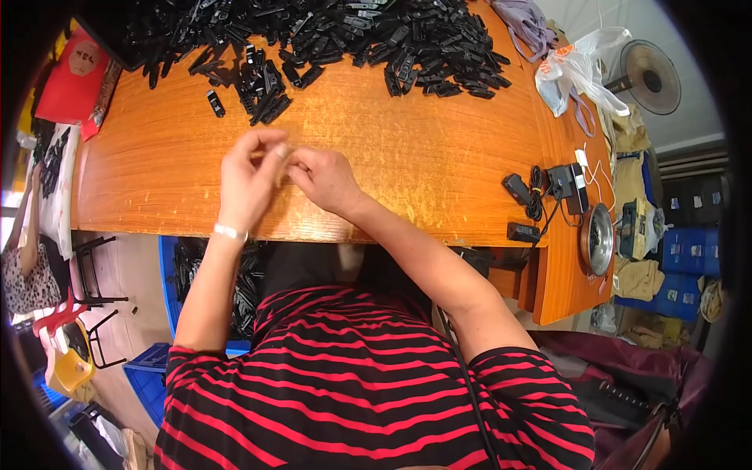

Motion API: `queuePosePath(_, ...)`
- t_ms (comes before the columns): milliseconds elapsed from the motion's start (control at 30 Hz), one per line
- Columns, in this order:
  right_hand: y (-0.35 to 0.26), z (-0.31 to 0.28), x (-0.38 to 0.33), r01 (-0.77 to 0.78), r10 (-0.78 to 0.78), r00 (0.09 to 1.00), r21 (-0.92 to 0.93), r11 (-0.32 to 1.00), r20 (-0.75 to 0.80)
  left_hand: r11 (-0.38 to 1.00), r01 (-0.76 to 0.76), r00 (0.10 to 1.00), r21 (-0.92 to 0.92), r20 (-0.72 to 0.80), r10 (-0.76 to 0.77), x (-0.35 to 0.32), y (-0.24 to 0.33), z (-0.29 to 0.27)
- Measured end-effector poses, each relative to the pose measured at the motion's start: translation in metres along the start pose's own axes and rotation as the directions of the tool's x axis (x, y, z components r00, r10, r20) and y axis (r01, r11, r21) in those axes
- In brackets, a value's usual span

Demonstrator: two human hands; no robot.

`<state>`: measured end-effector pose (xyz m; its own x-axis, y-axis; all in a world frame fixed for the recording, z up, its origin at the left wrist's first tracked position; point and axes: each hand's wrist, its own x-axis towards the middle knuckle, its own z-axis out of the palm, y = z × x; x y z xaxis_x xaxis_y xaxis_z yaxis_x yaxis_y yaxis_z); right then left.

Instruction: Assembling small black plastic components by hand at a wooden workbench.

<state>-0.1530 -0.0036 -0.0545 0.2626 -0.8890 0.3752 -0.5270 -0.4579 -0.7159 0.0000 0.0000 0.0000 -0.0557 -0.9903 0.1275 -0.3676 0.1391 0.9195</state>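
The left hand point(244, 182) and the right hand point(330, 182) come together above the worktop point(431, 176), their fingertips meeting or nearly so; blur there hides whether a piece sits between them, so I cannot tell if either is clamped on anything. On the left, thumb and fingers curve toward each other; on the right, the fingers curl inward, thumb close against them. Beyond both hands spreads a large heap of small black parts point(345, 39), its nearest cluster lying just past the left hand's fingers. One loose black part point(215, 103) rests apart from that cluster, ahead of the left hand and slightly to its left. Farther left of the left hand, near the worktop's far corner, is a red packet point(77, 70). Well to the right of the right hand lie a coiled black cable point(536, 196) and a black device point(558, 182), with a round metal bowl point(599, 239) farther right. Nearer the body than the left hand, below the worktop, a blue bin point(167, 270) holds more dark pieces.
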Motion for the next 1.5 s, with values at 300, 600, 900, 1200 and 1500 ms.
queuePosePath(300, 0.012, -0.022, 0.002, -0.232, 0.207, 0.973, 0.354, 0.906, 0.106, 0.732, -0.228, 0.924, 0.642, -0.095, 0.371, 0.058, -0.031, 0.023)
queuePosePath(600, 0.087, -0.111, 0.061, -0.436, 0.247, 0.882, -0.495, 0.752, -0.402, 0.685, -0.270, 0.887, 0.677, -0.103, 0.451, 0.061, -0.043, 0.024)
queuePosePath(900, 0.076, -0.085, 0.054, -0.088, 0.044, 0.993, -0.432, 0.897, -0.109, 0.746, -0.310, 0.904, 0.589, -0.062, 0.424, 0.062, -0.049, 0.022)
queuePosePath(1200, 0.039, -0.069, 0.044, -0.006, 0.040, 0.990, -0.243, 0.970, 0.135, 0.815, -0.261, 0.873, 0.517, -0.235, 0.428, 0.072, -0.056, 0.020)
queuePosePath(1500, 0.013, -0.021, 0.042, 0.170, -0.137, 0.978, -0.217, 0.961, 0.158, 0.838, -0.147, 0.989, 0.526, 0.063, 0.134, 0.100, -0.035, 0.009)
